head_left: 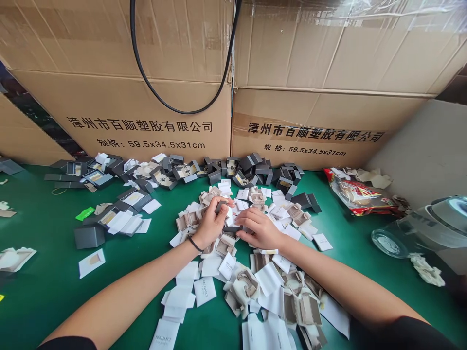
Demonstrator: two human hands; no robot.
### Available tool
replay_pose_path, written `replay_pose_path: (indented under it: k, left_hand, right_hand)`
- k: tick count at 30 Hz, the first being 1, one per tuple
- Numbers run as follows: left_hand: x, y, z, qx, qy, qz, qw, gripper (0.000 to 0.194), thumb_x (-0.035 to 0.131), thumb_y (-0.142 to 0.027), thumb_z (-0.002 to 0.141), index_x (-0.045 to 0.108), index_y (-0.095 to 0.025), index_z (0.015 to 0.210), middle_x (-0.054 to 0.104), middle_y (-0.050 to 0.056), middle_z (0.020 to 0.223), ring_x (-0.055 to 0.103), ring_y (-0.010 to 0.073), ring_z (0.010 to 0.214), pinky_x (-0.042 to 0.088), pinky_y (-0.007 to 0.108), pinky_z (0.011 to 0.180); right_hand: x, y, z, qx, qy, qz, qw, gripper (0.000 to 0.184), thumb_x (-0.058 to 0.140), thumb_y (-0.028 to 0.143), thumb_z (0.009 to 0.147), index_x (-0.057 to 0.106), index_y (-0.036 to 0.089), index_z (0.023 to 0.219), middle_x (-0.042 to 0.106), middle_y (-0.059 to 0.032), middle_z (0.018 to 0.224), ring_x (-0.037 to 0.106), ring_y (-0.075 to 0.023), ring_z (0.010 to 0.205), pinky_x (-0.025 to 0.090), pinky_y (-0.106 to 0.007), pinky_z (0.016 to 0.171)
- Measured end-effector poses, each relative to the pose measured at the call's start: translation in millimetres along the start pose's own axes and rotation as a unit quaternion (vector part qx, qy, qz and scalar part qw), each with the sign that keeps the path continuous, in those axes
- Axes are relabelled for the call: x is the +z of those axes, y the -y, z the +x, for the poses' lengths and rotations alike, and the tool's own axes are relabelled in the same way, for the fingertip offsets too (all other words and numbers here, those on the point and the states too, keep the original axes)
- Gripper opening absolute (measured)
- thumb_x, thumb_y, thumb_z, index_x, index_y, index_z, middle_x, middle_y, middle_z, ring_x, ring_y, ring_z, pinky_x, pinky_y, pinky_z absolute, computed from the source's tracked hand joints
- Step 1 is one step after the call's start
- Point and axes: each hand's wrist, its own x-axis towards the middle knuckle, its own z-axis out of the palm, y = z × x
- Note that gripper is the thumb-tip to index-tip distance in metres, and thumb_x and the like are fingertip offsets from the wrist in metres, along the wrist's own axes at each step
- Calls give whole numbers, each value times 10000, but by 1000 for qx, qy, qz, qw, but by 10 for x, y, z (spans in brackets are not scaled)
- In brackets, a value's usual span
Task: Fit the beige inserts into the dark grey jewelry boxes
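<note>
My left hand [210,222] is closed around a small dark grey box [220,207] that stands open, with something white in it. My right hand [260,228] is beside it, its fingers bent over the box's lower dark edge [232,229]; whether they grip that edge or only touch it is hard to see. Both hands are above a pile of white printed cards [205,290] and beige moulded inserts [245,287]. The inside of the box is mostly hidden by my fingers.
Dark grey boxes [255,167] line the back, against large cardboard cartons [153,107]. More boxes [89,236] and cards are on the left. A red snack bag [359,194] and a clear jug [397,238] stand right on the green table [138,272]. A black cable [182,111] hangs overhead.
</note>
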Motion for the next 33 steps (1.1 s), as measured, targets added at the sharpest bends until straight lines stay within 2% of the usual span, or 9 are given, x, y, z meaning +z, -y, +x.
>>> replay_pose_path:
  k: [4, 9, 15, 22, 33]
  left_hand:
    - [6, -1, 4, 5, 7, -5, 1000, 373, 337, -523, 874, 497, -195, 954, 611, 80, 997, 565, 191, 999, 430, 368, 908]
    - [3, -13, 3, 16, 22, -5, 1000, 359, 352, -507, 876, 500, -190, 958, 605, 83, 1017, 551, 187, 1028, 401, 372, 956]
    - [1, -9, -4, 30, 33, -5, 999, 366, 359, -514, 869, 503, -190, 960, 597, 91, 1048, 554, 191, 1012, 398, 374, 960]
    - [17, 11, -4, 15, 38, -13, 999, 400, 374, -548, 848, 495, -187, 971, 587, 93, 1017, 575, 200, 978, 424, 386, 928]
    - [26, -20, -1, 3, 46, -35, 998, 438, 405, -578, 817, 490, -173, 959, 558, 103, 1052, 585, 197, 971, 438, 361, 897]
  right_hand:
    - [-25, 10, 2, 4, 19, 4, 1000, 236, 495, 290, 870, 523, 201, 1087, 633, -91, 1035, 552, -201, 1020, 449, -364, 848]
    - [-31, 2, 12, 2, 40, 24, 999, 257, 474, 286, 872, 516, 202, 1111, 620, -95, 1065, 540, -198, 1040, 447, -365, 870]
    - [-18, -1, 25, 2, 49, 42, 998, 209, 475, 242, 847, 511, 203, 1049, 613, -87, 1014, 517, -205, 1006, 451, -380, 877]
    - [-15, 11, 42, 1, 50, 39, 998, 139, 463, 224, 826, 502, 202, 957, 596, -88, 947, 496, -214, 958, 465, -385, 848]
    - [-15, 11, 40, 0, 44, 42, 998, 133, 470, 203, 805, 504, 198, 934, 589, -82, 922, 480, -214, 936, 465, -378, 835]
